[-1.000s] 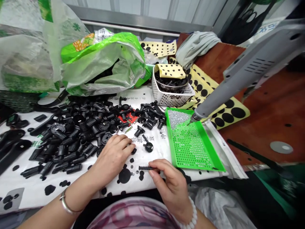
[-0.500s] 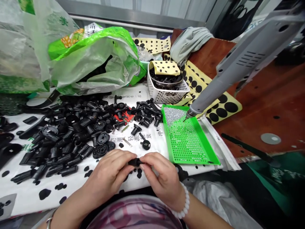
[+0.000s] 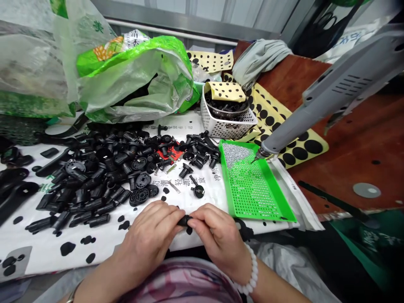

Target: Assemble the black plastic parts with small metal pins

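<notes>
Head view: the left hand (image 3: 151,229) curls fingers and thumb around a small black cylindrical plastic part (image 3: 183,221) over the front of a white printed sheet (image 3: 109,242); the right hand (image 3: 219,237) pinches its other end (fingertips hide much of it), thumb and forefinger nearly together. Beyond lie a round black plastic piece with a ridged stem (image 3: 198,192), a heap of black plastic parts (image 3: 94,185) and, farther back, a white perforated basket (image 3: 220,126).

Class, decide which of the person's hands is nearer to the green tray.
Right. The right hand is just short of the near left corner of the green tray; the left hand is farther left.
</notes>
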Demonstrator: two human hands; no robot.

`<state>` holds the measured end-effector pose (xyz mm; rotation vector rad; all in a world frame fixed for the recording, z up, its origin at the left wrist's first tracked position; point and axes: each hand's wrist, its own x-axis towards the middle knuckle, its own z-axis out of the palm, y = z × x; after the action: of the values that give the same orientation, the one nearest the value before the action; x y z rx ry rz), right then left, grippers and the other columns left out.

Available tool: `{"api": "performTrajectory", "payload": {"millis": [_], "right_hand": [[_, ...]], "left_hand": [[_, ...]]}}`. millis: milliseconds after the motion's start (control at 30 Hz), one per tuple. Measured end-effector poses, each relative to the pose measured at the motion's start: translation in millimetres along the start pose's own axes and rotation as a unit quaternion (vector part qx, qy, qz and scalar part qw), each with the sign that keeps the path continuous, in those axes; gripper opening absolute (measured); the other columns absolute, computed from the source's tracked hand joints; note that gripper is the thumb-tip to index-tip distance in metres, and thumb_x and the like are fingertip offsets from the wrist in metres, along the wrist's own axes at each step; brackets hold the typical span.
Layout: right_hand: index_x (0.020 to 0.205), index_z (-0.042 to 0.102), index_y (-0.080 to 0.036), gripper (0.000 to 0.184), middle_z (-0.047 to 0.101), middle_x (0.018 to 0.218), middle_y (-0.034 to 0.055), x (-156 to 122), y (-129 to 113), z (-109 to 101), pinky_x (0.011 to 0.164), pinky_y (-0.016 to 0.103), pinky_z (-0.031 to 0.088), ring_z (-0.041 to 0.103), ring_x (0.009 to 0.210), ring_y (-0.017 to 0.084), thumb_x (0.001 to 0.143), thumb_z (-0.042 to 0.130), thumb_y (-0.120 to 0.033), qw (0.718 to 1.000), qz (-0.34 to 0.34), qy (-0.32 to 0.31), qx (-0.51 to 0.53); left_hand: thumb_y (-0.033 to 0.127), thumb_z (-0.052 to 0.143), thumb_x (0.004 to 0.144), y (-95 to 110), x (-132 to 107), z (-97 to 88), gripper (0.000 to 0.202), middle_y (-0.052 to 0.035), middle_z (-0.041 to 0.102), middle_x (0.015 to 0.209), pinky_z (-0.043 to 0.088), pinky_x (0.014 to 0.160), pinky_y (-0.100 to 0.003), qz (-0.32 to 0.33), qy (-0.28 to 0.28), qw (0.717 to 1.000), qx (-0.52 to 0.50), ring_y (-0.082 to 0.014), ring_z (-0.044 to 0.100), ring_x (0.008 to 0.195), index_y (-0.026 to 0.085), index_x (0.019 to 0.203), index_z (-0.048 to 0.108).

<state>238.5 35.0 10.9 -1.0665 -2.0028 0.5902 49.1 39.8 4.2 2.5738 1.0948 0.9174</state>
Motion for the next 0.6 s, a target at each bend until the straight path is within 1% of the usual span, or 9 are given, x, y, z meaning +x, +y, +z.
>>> {"api": "performTrajectory", "payload": {"millis": [100, 200, 267, 300, 433, 500, 533, 567, 600], "right_hand": [[0.082, 0.059, -0.014, 0.012, 0.06, 0.07, 0.0056, -1.1, -1.5, -0.9, 0.059, 0.027, 0.045, 0.057, 0.065, 0.017, 0.09, 0.049, -0.015, 1.0, 0.002, -0.006, 0.011], [0.089, 0.058, -0.014, 0.009, 0.061, 0.073, 0.0069, -3.9, -1.7, -2.9, 0.061, 0.028, 0.046, 0.057, 0.069, 0.018, 0.09, 0.048, -0.014, 0.999, -0.05, -0.003, 0.007], [0.094, 0.057, -0.014, 0.01, 0.063, 0.076, 0.0077, -5.1, -2.2, -5.7, 0.061, 0.028, 0.047, 0.057, 0.07, 0.017, 0.091, 0.047, -0.013, 0.994, -0.105, -0.013, -0.012], [0.096, 0.057, -0.014, 0.011, 0.063, 0.077, 0.0078, -5.2, -2.8, -7.5, 0.061, 0.027, 0.047, 0.056, 0.069, 0.017, 0.091, 0.047, -0.013, 0.991, -0.131, -0.022, -0.029], [0.095, 0.06, -0.013, 0.013, 0.063, 0.074, 0.0073, -2.4, -7.6, -14.4, 0.057, 0.027, 0.045, 0.052, 0.063, 0.016, 0.091, 0.047, -0.012, 0.974, -0.205, -0.062, -0.078], [0.093, 0.06, -0.013, 0.014, 0.062, 0.073, 0.0076, -0.6, -9.9, -15.7, 0.057, 0.027, 0.045, 0.052, 0.063, 0.016, 0.091, 0.046, -0.013, 0.972, -0.214, -0.073, -0.067], [0.093, 0.059, -0.013, 0.014, 0.062, 0.074, 0.0077, -0.2, -10.6, -15.4, 0.057, 0.027, 0.045, 0.052, 0.063, 0.016, 0.091, 0.045, -0.014, 0.974, -0.208, -0.072, -0.059], [0.093, 0.058, -0.013, 0.014, 0.062, 0.074, 0.0078, -0.2, -11.0, -14.5, 0.057, 0.027, 0.045, 0.053, 0.064, 0.016, 0.092, 0.045, -0.014, 0.977, -0.195, -0.069, -0.052], [0.094, 0.057, -0.014, 0.013, 0.062, 0.075, 0.0079, -0.8, -11.0, -13.1, 0.057, 0.027, 0.045, 0.053, 0.064, 0.016, 0.091, 0.044, -0.013, 0.981, -0.18, -0.061, -0.046]], "left_hand": [[0.015, 0.051, 0.088, 0.5, -3.1, -2.1, 0.022, -0.0051, 0.066, 0.096, 0.044, 0.084, -0.03, -0.049, -0.009, 0.997, -0.065, -0.0167, 0.059, 0.089, 0.017, 0.11, 0.055], [0.019, 0.05, 0.089, 2.2, -3.3, -9.3, 0.019, -0.0021, 0.067, 0.096, 0.046, 0.078, -0.022, -0.129, -0.045, 0.973, -0.187, -0.0139, 0.061, 0.088, 0.021, 0.106, 0.058], [0.022, 0.05, 0.09, 3.0, -2.7, -15.1, 0.018, -0.0004, 0.067, 0.094, 0.046, 0.077, -0.021, -0.185, -0.087, 0.937, -0.284, -0.0128, 0.061, 0.086, 0.023, 0.103, 0.061], [0.024, 0.05, 0.089, 2.9, -2.5, -17.6, 0.017, -0.0001, 0.067, 0.093, 0.046, 0.076, -0.02, -0.213, -0.112, 0.911, -0.335, -0.0127, 0.061, 0.084, 0.023, 0.101, 0.063], [0.033, 0.059, 0.084, -0.7, -4.1, -22.3, 0.02, -0.001, 0.066, 0.078, 0.043, 0.061, -0.018, -0.324, -0.196, 0.768, -0.517, -0.0102, 0.056, 0.067, 0.018, 0.093, 0.068], [0.036, 0.063, 0.08, -2.0, -5.3, -22.1, 0.024, -0.0017, 0.066, 0.074, 0.041, 0.055, -0.018, -0.353, -0.211, 0.713, -0.568, -0.0089, 0.053, 0.061, 0.016, 0.093, 0.068], [0.036, 0.064, 0.079, -1.8, -5.6, -21.8, 0.025, -0.0021, 0.066, 0.074, 0.041, 0.055, -0.018, -0.358, -0.21, 0.704, -0.577, -0.0087, 0.052, 0.06, 0.015, 0.092, 0.068], [0.036, 0.063, 0.08, -1.1, -5.6, -21.7, 0.024, -0.0025, 0.067, 0.075, 0.041, 0.056, -0.018, -0.357, -0.204, 0.708, -0.573, -0.009, 0.053, 0.061, 0.016, 0.092, 0.068], [0.035, 0.061, 0.082, 0.2, -5.3, -21.9, 0.023, -0.0027, 0.067, 0.078, 0.043, 0.058, -0.019, -0.351, -0.193, 0.73, -0.554, -0.0097, 0.055, 0.064, 0.016, 0.093, 0.068]]}}
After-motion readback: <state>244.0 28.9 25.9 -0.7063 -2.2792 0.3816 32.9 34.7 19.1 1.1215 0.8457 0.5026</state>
